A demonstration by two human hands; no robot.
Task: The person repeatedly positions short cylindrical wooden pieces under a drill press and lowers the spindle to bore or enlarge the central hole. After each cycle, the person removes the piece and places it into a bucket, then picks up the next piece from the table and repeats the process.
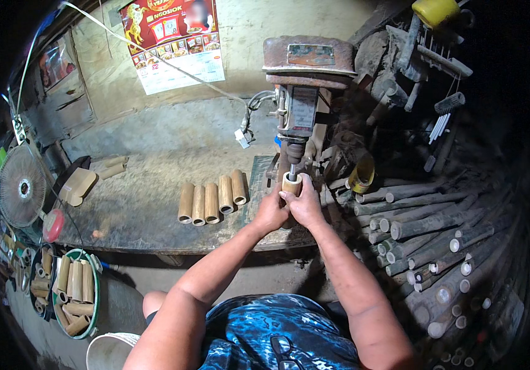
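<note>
Both my hands grip one short bamboo tube (291, 184) upright under the drill press (307, 86). The drill bit (293, 171) points down into the tube's open top; how deep it reaches is hidden. My left hand (271, 211) wraps the tube's left side, and my right hand (306, 202) closes round its right side with the thumb across the front. To the left of my hands, several cut bamboo tubes (211, 202) lie side by side in a row on the worn wooden workbench (135, 216).
A green-rimmed bin (97, 296) of cut bamboo pieces stands at the lower left, beside a white bucket (101, 351). A fan (22, 185) is at the far left. Long bamboo poles (425, 225) are stacked on the right. A yellow container (361, 174) sits near the drill press.
</note>
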